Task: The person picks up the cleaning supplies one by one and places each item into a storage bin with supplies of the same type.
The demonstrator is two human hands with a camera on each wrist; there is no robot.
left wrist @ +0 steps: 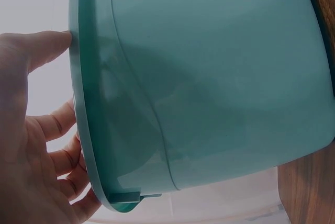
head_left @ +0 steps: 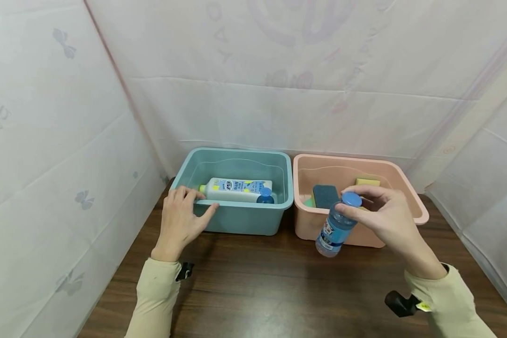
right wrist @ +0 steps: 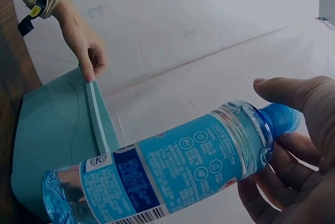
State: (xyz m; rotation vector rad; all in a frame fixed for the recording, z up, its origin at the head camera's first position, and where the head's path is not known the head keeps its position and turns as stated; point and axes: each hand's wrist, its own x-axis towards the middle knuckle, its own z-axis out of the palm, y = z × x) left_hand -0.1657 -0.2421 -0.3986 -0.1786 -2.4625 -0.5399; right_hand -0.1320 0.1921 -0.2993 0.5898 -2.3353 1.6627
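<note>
My right hand (head_left: 384, 211) holds a clear blue bottle (head_left: 335, 231) near its blue cap (head_left: 351, 199), tilted in front of the pink bin (head_left: 321, 225). In the right wrist view, the bottle's blue label (right wrist: 172, 166) carries small print and a barcode. My left hand (head_left: 179, 220) grips the front rim of the teal bin (head_left: 240, 218) near its left corner. Its thumb meets the rim in the left wrist view, with the fingers curled behind. Inside the teal bin lie a white bottle (head_left: 238, 190) with a green cap and a blue-capped bottle (head_left: 265, 196).
In the pink bin, a dark-faced sponge (head_left: 325, 196) and a yellow sponge (head_left: 367, 182) are visible. Both bins stand side by side on a dark wooden table (head_left: 253, 281). White printed sheeting (head_left: 236, 103) rises behind and at the sides.
</note>
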